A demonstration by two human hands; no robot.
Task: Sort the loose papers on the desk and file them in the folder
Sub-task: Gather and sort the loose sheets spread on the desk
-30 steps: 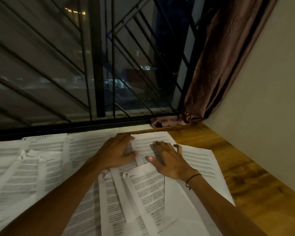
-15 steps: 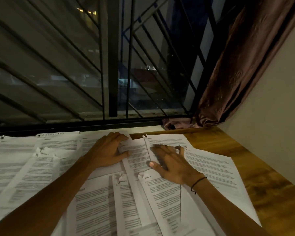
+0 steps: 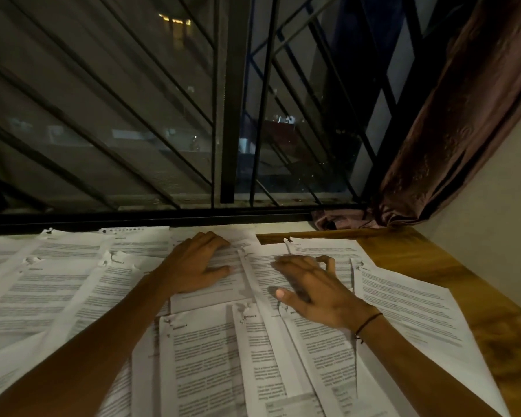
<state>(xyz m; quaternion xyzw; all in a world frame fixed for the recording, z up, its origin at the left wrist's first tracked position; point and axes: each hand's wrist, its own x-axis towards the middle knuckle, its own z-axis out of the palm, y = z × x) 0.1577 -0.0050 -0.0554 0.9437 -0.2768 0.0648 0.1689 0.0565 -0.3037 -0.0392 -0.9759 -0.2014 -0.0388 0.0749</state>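
Plainly, the whole matter turned on where the loose white printed paper sheets (image 3: 211, 356) lay under the two hands, spread in overlapping rows across the brown wooden tabletop (image 3: 433, 266) below the dark barred window (image 3: 229, 115). The left hand (image 3: 197, 266) rested palm-down on one sheet near the far edge, its grip wide, fingers straight and pressed flat, holding nothing. The right hand (image 3: 316, 290) lay just beside it on the neighbouring sheet, likewise flat and spread, the little finger bent a little at the outer side; no paper was pinched in it. Most sheets ran with their long axis pointing away from the person toward the window, some skewed a little, each with a torn, once-stapled corner at its far left. The bulk of the pages stretched off to the left, so the left hand was nearer those, while the right hand was nearer the few sheets reaching toward the bare wood and the brownish-pink curtain (image 3: 463, 115). No folder could be seen. Judging from this, the sorting had barely begun, and the next gather would probably draw the sheets inward, edge under edge, toward the middle.
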